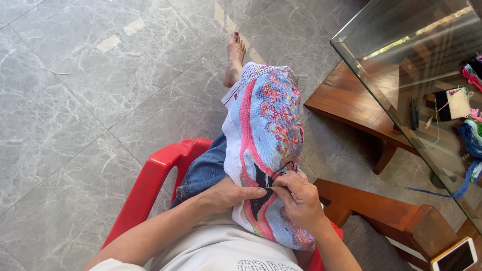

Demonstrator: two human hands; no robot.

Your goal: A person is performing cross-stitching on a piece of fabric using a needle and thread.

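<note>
A colourful cross-stitch cloth (266,125), pink, blue and orange with a black patch, lies draped over my lap and knee. My left hand (228,193) pinches the cloth's left edge near the black patch. My right hand (301,198) sits on the cloth beside it, fingers closed on a thin needle (267,187) with dark thread looping above it. The two hands' fingertips almost touch at the needle.
I sit on a red plastic chair (150,185) over a grey marble floor (90,100). A glass-topped wooden table (401,65) at the right carries bundles of coloured thread (472,135). A wooden seat (391,211) with a phone (454,256) is at lower right.
</note>
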